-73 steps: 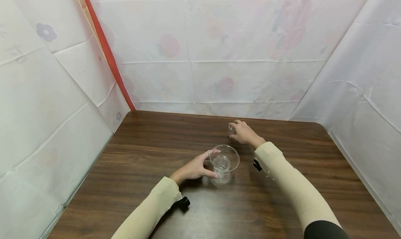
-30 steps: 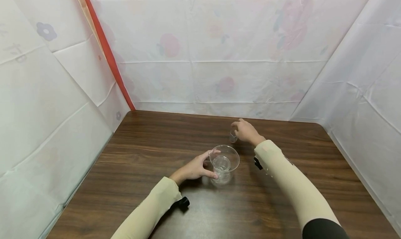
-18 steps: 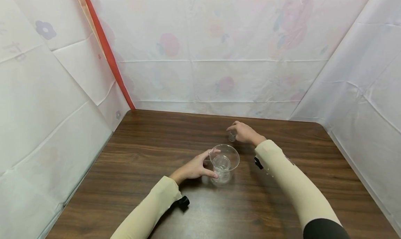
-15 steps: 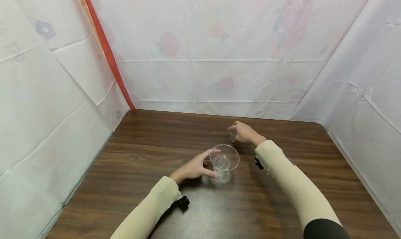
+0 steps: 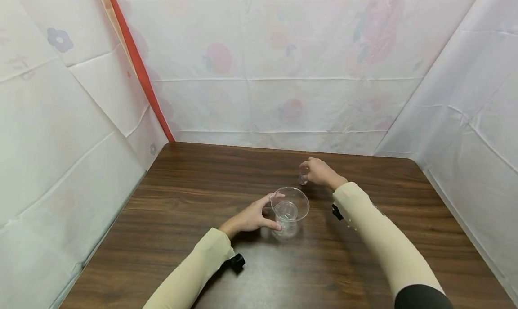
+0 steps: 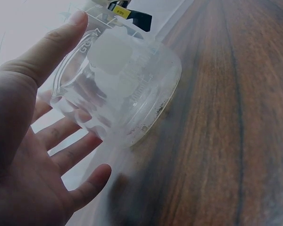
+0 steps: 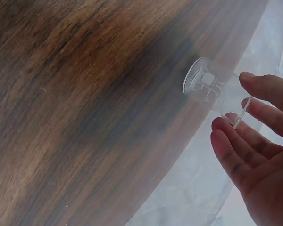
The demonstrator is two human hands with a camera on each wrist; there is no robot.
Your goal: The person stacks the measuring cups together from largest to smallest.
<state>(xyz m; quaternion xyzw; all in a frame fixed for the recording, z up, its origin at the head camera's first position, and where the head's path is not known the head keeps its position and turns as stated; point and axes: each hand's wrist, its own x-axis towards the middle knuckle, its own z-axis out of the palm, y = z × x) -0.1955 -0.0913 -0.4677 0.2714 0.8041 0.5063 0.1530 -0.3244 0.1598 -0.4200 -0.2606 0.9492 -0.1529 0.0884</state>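
A large clear glass beaker [image 5: 292,228] stands upright near the middle of the table, its wide rim facing up. My left hand [image 5: 252,217] holds it from the left, thumb on the near side and fingers behind the glass. In the left wrist view, printed marks show on the beaker [image 6: 132,89]; a smaller ring shows inside it in the head view, perhaps a nested vessel. Farther back, my right hand [image 5: 320,172] holds a small clear beaker [image 5: 301,179] near its rim with thumb and fingertips. Whether the small beaker's base [image 7: 193,77] touches the table, I cannot tell.
The dark wood-grain table [image 5: 194,196] ends at a white patterned cloth [image 5: 259,106] behind it. More white sheeting hangs at the left [image 5: 60,165] and right [image 5: 477,120]. A red strip [image 5: 139,66] runs down the back left corner.
Since the earliest frame, my right hand has brought the small beaker slightly closer to me, with small shifts sideways. My left hand and the large beaker have stayed in place.
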